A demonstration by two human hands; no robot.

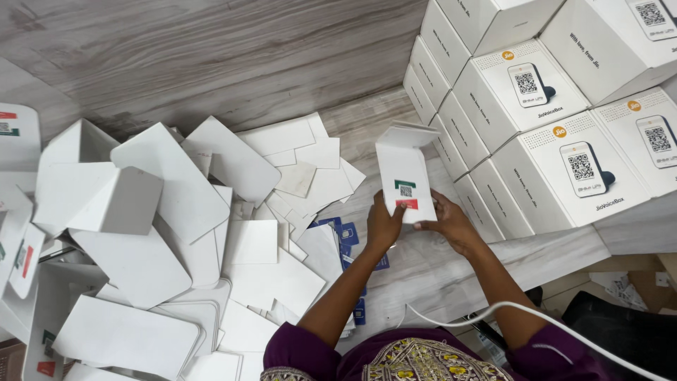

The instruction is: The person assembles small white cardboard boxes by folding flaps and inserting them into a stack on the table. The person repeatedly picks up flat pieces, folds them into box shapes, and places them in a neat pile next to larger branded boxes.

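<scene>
Left hand (384, 224) and right hand (446, 223) gripping lower edges of folded white card (403, 173); heap of white cards (176, 240) left, stacked white boxes (536, 106) right.

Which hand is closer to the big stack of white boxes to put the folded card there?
Probably the right hand: it holds the folded card on the side nearest the white boxes.

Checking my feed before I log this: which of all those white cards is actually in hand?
The folded white card with the green and red sticker, held upright by both hands, left hand and right hand. The other cards lie flat in a heap to the left.
</scene>
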